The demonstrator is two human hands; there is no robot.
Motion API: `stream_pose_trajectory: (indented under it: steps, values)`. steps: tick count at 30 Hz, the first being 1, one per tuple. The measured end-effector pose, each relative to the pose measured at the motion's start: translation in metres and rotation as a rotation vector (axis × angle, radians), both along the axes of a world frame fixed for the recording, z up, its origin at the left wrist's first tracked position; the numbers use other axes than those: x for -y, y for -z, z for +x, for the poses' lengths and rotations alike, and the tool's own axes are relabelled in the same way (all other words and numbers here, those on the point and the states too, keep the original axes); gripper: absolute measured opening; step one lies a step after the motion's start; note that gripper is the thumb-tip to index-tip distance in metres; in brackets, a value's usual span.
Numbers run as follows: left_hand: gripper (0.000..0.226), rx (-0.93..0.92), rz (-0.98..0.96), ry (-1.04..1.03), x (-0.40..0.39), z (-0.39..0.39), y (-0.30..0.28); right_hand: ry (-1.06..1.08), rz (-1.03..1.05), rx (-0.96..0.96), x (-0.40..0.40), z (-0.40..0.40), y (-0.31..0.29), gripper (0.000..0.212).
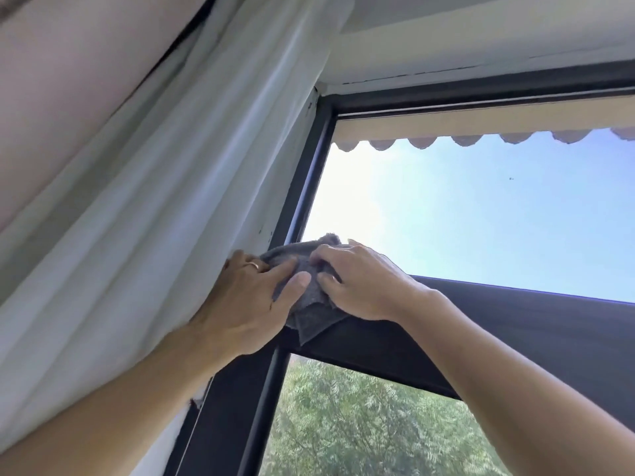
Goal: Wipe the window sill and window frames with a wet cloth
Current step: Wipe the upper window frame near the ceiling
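A grey cloth (311, 312) is bunched where the dark window frame's upright (311, 187) meets its horizontal crossbar (515, 334), left of centre. My left hand (247, 300) holds the cloth from the left, thumb pressed on its front, a ring on one finger. My right hand (360, 281) holds the same cloth from the right, its fingertips pinching the fabric. Both hands keep the cloth against the frame joint. Part of the cloth hangs below my hands over the crossbar.
A white curtain (154, 218) hangs bunched along the left, touching my left hand and forearm. A pale blind with a scalloped edge (446, 132) sits at the top of the pane. The top frame rail (481, 94) runs under the ceiling. Trees show through the lower pane.
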State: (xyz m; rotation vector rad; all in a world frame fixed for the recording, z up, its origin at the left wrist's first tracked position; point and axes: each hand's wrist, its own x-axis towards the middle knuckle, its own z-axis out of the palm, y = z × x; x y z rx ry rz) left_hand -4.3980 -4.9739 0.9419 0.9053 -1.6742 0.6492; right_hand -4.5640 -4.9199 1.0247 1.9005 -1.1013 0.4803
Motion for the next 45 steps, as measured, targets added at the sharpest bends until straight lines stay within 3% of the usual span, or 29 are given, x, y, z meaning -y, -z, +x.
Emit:
stream_pose_trajectory:
  steps: [4, 7, 11, 16, 19, 24, 28, 31, 36, 39, 45]
  values:
    - [0.062, -0.105, 0.163, -0.041, -0.009, -0.023, -0.015, -0.098, -0.025, 0.007, 0.002, -0.002, -0.007, 0.015]
    - [0.061, -0.253, 0.255, -0.027, 0.009, -0.038, -0.023, 0.020, -0.081, -0.076, 0.004, -0.007, -0.013, 0.021]
    - [0.058, -0.262, 0.111, 0.023, 0.038, -0.044, -0.040, 0.242, -0.092, -0.188, 0.009, 0.002, -0.024, 0.042]
    - [0.053, -0.214, 0.035, 0.136, 0.047, -0.037, -0.042, 0.089, 0.096, -0.099, 0.016, 0.005, -0.027, 0.045]
    - [0.049, -0.190, 0.032, 0.146, 0.046, -0.037, -0.039, -0.005, -0.015, -0.063, 0.019, -0.003, -0.023, 0.041]
    - [0.066, -0.079, 0.161, -0.031, 0.037, -0.025, -0.093, 0.073, -0.143, -0.084, 0.016, -0.004, -0.036, 0.039]
    - [0.050, -0.170, -0.061, -0.338, 0.031, -0.033, -0.082, 0.219, -0.083, -0.156, 0.015, -0.008, -0.037, 0.046]
    - [0.043, -0.320, -0.009, -0.164, 0.041, -0.032, -0.085, 0.243, -0.101, -0.166, 0.019, -0.007, -0.037, 0.049]
    - [0.051, -0.241, 0.055, 0.085, 0.038, -0.042, -0.071, 0.188, -0.078, -0.152, 0.018, -0.009, -0.037, 0.047]
    - [0.054, -0.226, 0.060, 0.072, 0.045, -0.040, -0.084, 0.115, -0.146, -0.079, 0.013, -0.013, -0.045, 0.044]
    - [0.059, -0.220, 0.075, 0.093, 0.052, -0.043, -0.108, 0.257, -0.335, -0.049, 0.006, -0.021, -0.075, 0.049]
